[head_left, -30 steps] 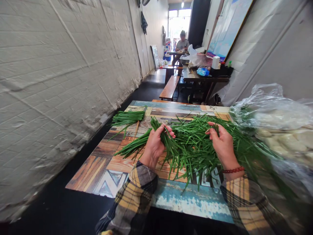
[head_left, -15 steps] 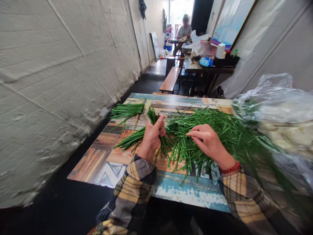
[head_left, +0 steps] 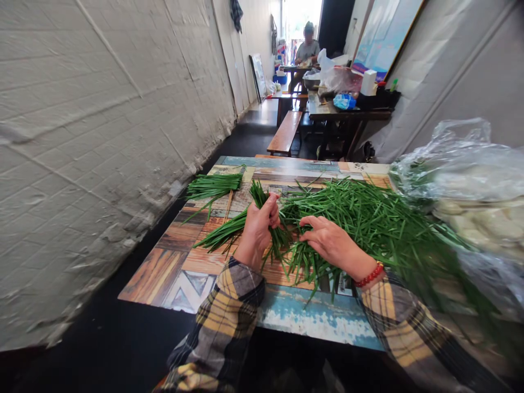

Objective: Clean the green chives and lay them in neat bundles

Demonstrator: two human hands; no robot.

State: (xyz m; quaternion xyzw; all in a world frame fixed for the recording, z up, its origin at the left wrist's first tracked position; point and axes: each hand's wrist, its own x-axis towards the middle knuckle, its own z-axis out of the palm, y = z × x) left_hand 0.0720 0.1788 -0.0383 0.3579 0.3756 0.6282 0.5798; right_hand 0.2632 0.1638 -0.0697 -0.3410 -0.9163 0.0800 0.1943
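My left hand (head_left: 261,222) is wrapped round an upright bunch of garlic chives (head_left: 257,192), whose leaves stick out above and below the fist. My right hand (head_left: 327,240) hovers at the near left edge of a large loose heap of garlic chives (head_left: 368,210). Its fingers are bent and apart, and I see nothing held between them. Just left of my left hand lies a bundle of chives (head_left: 221,232) on the table. Farther back, a second neat bundle (head_left: 215,185) rests near the table's left edge, beside thin brown sticks (head_left: 228,204).
The patchwork-patterned table (head_left: 164,262) stands near a white wall (head_left: 102,136). On the right, a clear plastic bag (head_left: 458,169) covers pale pieces. Beyond are a wooden bench (head_left: 285,132), a cluttered dark table (head_left: 327,112) and a seated person (head_left: 307,52).
My right hand has moved left, toward my left hand, and its pinched fingers have come apart. My left hand keeps its grip on the bunch, nearly still.
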